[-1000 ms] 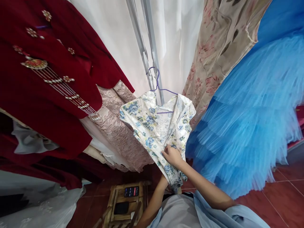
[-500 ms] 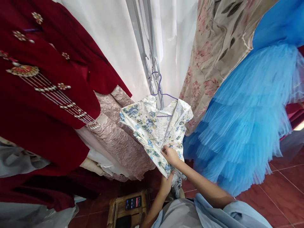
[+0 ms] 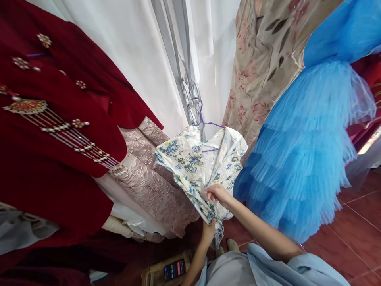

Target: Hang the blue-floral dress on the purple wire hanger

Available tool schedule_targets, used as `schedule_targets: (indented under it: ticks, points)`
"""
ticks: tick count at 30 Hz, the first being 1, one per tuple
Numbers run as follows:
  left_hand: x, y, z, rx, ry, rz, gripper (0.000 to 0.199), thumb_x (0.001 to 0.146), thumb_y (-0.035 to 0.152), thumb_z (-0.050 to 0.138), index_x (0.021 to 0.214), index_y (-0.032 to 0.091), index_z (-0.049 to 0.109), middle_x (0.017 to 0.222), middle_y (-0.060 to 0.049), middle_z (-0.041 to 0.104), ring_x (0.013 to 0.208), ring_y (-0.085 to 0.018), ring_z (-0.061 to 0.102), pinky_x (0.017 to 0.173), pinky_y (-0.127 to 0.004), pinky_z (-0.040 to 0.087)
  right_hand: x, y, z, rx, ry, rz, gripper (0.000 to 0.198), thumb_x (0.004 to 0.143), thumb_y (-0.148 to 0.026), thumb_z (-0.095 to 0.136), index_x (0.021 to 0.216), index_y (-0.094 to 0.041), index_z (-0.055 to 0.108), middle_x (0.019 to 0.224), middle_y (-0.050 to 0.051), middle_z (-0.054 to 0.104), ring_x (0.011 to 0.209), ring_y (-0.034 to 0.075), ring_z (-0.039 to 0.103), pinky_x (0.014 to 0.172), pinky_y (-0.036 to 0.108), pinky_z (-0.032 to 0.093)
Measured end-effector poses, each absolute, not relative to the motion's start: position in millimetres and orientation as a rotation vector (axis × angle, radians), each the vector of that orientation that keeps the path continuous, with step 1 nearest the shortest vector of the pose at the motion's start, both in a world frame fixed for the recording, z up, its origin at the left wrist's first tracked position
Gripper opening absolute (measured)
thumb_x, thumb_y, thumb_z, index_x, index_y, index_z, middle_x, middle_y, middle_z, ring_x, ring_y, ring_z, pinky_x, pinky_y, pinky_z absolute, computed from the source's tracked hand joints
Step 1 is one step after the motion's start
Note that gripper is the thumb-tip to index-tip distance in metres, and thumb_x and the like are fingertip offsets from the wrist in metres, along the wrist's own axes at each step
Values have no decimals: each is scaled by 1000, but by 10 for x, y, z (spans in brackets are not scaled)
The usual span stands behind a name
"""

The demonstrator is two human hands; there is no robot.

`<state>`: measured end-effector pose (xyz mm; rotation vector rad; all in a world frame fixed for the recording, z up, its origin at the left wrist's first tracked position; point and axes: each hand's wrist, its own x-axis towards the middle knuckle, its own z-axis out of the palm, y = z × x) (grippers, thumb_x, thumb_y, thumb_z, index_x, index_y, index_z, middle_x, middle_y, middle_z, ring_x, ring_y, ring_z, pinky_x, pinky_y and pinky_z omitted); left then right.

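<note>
A white blouse (image 3: 193, 161) with blue and yellow-green flowers and short cap sleeves hangs from a purple wire hanger (image 3: 201, 113). Its front is parted in a V at the neck. My right hand (image 3: 218, 194) is closed in a pinch at the lower end of that opening, thumb and forefinger on the fabric edge; whatever tiny part lies between them is too small to tell. Lower down, my left hand (image 3: 209, 230) grips the blouse near its bottom, where the cloth is bunched. Most of the left fingers are hidden behind the fabric.
Left hang a dark red garment (image 3: 59, 159) with beaded tassels and a pink brocade skirt (image 3: 154, 174). At right are a beige floral dress (image 3: 247, 79) and a blue tiered tulle dress (image 3: 300, 151). A phone (image 3: 174, 271) lies on a wooden stool (image 3: 154, 274) below. White curtain (image 3: 131, 39) hangs behind.
The view has shifted slightly. The lower blouse is more bunched around my left hand. My right hand stays at the front opening, its fingers a little more curled.
</note>
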<state>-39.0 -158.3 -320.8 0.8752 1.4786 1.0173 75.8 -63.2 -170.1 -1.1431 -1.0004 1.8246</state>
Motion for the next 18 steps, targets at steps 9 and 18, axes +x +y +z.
schedule_targets:
  ticks: [9, 18]
  points:
    - [-163, -1635, -3224, 1065, 1264, 974, 54, 67, 36, 68, 119, 20, 71, 139, -18, 61, 142, -30, 46, 119, -33, 31, 956, 445, 80, -808, -987, 1317, 22, 76, -32, 73, 67, -12, 69, 52, 1, 63, 37, 5, 40, 36, 18, 26]
    - [-48, -1679, -3090, 940, 1298, 939, 47, 60, 36, 71, 107, 33, 75, 127, -13, 69, 140, -30, 49, 110, -31, 40, 930, 715, 341, -835, -1020, 1169, 24, 83, -31, 64, 68, -12, 65, 53, 0, 62, 39, 5, 39, 39, 19, 28]
